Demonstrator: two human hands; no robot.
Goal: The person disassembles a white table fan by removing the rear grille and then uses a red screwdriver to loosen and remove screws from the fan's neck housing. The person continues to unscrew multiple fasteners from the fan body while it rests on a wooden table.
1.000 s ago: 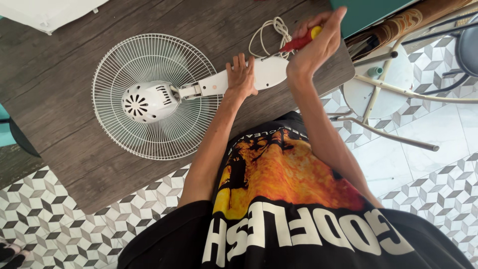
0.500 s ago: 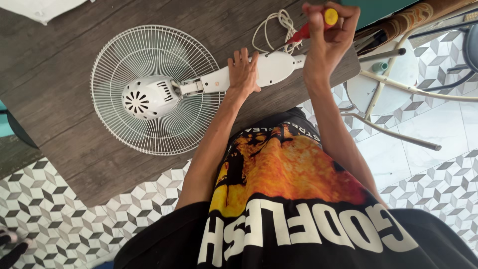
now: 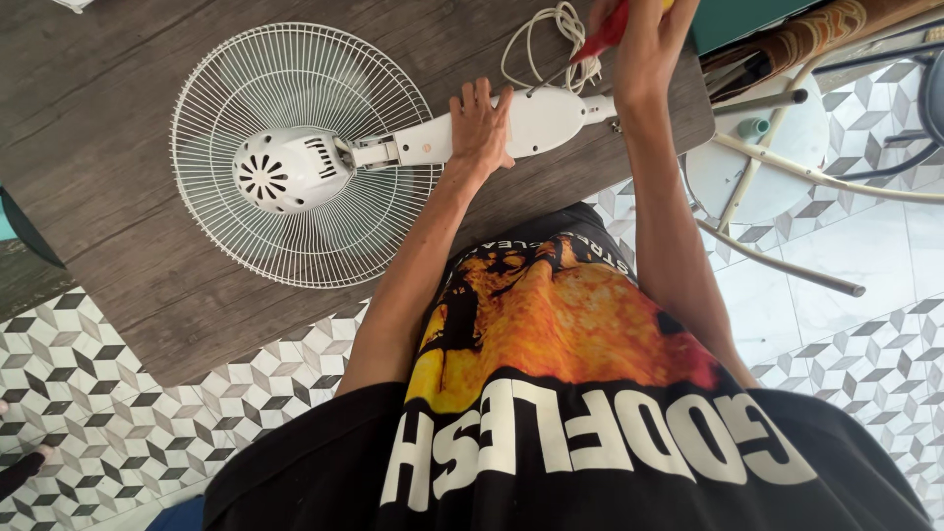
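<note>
1. A white fan (image 3: 393, 147) lies face down on a dark wooden table (image 3: 118, 197), its round wire grille (image 3: 246, 69) flat on the boards, the motor housing (image 3: 285, 169) on top and the neck (image 3: 536, 123) pointing towards the table's right edge.
2. The left hand (image 3: 480, 128) presses flat on the neck, fingers spread, steadying it rather than gripping.
3. The right hand (image 3: 644, 44) is clenched round a screwdriver (image 3: 602, 37) with a red handle, held at the top edge of the view above the neck's far end. The tip is hidden, so whether it touches the fan cannot be told.
4. The white cord (image 3: 551, 44) lies coiled on the table just beyond the neck, near the right hand.
5. As far as can be judged, the work is at an early stage: the grille, the housing and the neck all appear assembled, and no loose screws or removed parts show on the table. What remains is everything past bringing the tool to the fan.
6. Against the frame half a second ago, the right hand has moved further up and is now partly cut off by the top edge; the screwdriver's yellow end no longer shows. The left hand stays on the same spot, and the fan has not shifted on the table.
7. To the right, off the table, stands a white stool (image 3: 777, 157) on patterned floor tiles (image 3: 118, 433).
</note>
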